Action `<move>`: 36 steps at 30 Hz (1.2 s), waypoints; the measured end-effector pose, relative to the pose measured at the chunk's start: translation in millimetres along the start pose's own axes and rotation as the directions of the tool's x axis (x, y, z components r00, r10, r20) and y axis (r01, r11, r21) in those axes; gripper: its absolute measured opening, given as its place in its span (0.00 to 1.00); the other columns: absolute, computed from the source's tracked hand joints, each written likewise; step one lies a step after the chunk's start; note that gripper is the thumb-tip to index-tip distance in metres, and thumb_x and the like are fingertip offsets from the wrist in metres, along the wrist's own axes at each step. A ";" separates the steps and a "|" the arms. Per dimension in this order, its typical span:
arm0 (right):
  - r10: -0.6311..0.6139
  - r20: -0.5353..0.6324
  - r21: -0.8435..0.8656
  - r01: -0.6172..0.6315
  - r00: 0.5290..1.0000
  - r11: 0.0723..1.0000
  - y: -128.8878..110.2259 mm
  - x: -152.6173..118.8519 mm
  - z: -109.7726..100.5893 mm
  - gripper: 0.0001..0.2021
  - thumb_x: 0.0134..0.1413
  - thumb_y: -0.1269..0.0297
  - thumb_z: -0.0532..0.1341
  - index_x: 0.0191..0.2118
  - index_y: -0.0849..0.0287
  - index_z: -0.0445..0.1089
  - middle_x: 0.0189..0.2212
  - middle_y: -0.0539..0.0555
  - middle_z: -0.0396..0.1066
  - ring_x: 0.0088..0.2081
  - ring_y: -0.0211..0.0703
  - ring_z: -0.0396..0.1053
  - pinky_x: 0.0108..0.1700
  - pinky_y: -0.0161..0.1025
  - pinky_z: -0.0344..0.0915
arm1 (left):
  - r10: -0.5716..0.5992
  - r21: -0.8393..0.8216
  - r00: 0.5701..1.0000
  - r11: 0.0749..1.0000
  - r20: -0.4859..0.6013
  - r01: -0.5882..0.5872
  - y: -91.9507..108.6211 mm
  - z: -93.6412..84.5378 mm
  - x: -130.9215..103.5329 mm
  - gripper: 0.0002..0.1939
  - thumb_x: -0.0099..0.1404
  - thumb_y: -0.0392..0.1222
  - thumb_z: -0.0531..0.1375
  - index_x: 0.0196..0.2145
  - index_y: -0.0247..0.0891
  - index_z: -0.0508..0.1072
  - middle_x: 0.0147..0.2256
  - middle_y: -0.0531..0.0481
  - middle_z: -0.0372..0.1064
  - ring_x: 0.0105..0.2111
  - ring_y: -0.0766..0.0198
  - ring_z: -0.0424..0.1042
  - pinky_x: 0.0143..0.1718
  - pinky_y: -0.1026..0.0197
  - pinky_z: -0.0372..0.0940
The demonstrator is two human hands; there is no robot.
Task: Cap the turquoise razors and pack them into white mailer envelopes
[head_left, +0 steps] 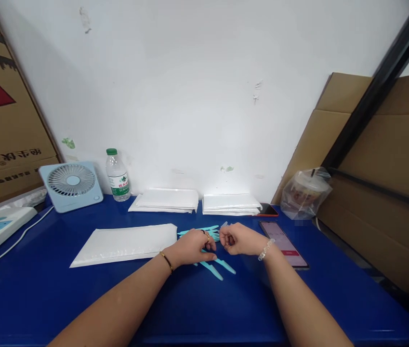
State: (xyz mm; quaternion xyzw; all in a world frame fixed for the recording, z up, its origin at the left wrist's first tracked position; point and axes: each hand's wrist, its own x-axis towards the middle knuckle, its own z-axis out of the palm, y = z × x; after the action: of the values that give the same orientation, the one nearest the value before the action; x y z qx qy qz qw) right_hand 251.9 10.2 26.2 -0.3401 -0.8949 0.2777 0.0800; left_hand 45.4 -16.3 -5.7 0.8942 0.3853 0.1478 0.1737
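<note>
1. The left hand [194,246] is over the small blue-green sticks [212,271], near the middle of the surface [175,308]. Its thumb is apart from its bent fingers, so it is partly open. It covers some of the sticks, and whether it touches them is hard to tell.
2. The right hand [242,239] is just beside the sticks, on their right. Its fingers are curled in. The picture does not show if they are closed on anything.
3. The sticks lie in a loose, messy bunch. Two poke out below the left hand, toward the front edge. More lie behind it.
4. A long white packet [128,243] lies flat, left of the left hand.
5. Two piles of white packets, a left pile [166,199] and a right pile [229,203], lie by the back edge, near the wall [197,96].
6. A big phone [285,246] lies under and beside the right wrist. A red-edged phone [268,210] is partly behind the right pile.
7. A cup in a clear bag [305,193] stands near the back right corner.
8. A light blue fan [72,185] and a green-capped bottle [118,177] stand near the back left corner.
</note>
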 end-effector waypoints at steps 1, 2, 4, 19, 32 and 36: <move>0.002 -0.006 0.006 -0.002 1.000 1.000 -1.0 -0.5 -0.5 0.09 0.37 0.75 0.58 0.30 0.60 0.68 0.23 0.47 0.66 0.25 0.34 0.64 0.26 0.29 0.58 | -0.004 -0.018 1.000 1.000 0.010 0.004 -1.7 2.0 0.4 0.11 0.56 0.48 0.60 0.35 0.41 0.73 0.32 0.53 0.71 0.32 0.64 0.68 0.31 0.65 0.58; 0.008 -0.003 0.013 -0.008 1.000 1.000 -1.5 -0.9 -0.6 0.08 0.39 0.73 0.59 0.31 0.59 0.68 0.23 0.47 0.67 0.25 0.34 0.64 0.27 0.29 0.58 | -0.007 -0.029 1.000 1.000 0.012 0.008 -3.2 3.8 0.7 0.10 0.56 0.47 0.60 0.35 0.41 0.73 0.32 0.53 0.71 0.31 0.65 0.68 0.30 0.66 0.58; 0.036 0.039 0.019 -0.037 0.999 0.999 -0.6 -1.2 0.2 0.10 0.39 0.66 0.63 0.32 0.59 0.68 0.24 0.48 0.68 0.25 0.35 0.65 0.26 0.30 0.58 | -0.012 -0.030 1.000 0.999 0.004 0.012 -5.0 6.3 1.1 0.07 0.56 0.45 0.59 0.32 0.40 0.73 0.30 0.53 0.70 0.30 0.66 0.67 0.29 0.66 0.56; 0.132 0.176 -0.083 -0.119 0.976 0.989 5.0 4.0 10.2 0.05 0.38 0.68 0.64 0.26 0.61 0.68 0.20 0.48 0.66 0.22 0.34 0.63 0.24 0.30 0.56 | -0.071 -0.019 0.997 0.997 0.035 0.072 -2.1 5.4 -0.5 0.06 0.57 0.45 0.59 0.29 0.40 0.71 0.25 0.55 0.69 0.25 0.67 0.65 0.23 0.66 0.51; 0.054 0.038 -0.077 -0.051 0.998 0.996 12.5 -5.5 -7.4 0.04 0.46 0.65 0.61 0.27 0.61 0.69 0.21 0.48 0.67 0.24 0.34 0.61 0.25 0.30 0.54 | -0.091 -0.027 0.992 0.996 -0.086 0.089 -3.1 -13.8 0.4 0.06 0.59 0.42 0.56 0.31 0.39 0.72 0.28 0.53 0.70 0.27 0.66 0.66 0.27 0.66 0.54; 0.151 -0.088 -0.063 -0.157 0.985 0.986 30.9 -8.1 -11.8 0.04 0.47 0.68 0.59 0.26 0.61 0.69 0.23 0.51 0.71 0.26 0.37 0.66 0.27 0.31 0.57 | -0.190 -0.061 0.972 0.981 -0.140 0.183 -21.3 -20.8 -2.4 0.09 0.61 0.43 0.54 0.31 0.38 0.71 0.28 0.52 0.70 0.27 0.66 0.66 0.27 0.66 0.55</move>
State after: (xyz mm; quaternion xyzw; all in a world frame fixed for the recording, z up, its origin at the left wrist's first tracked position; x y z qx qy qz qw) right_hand 279.4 29.0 19.3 -0.4222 -0.8709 0.2373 0.0835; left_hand 22.0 -0.3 3.6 0.8364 0.4756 0.2046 0.1797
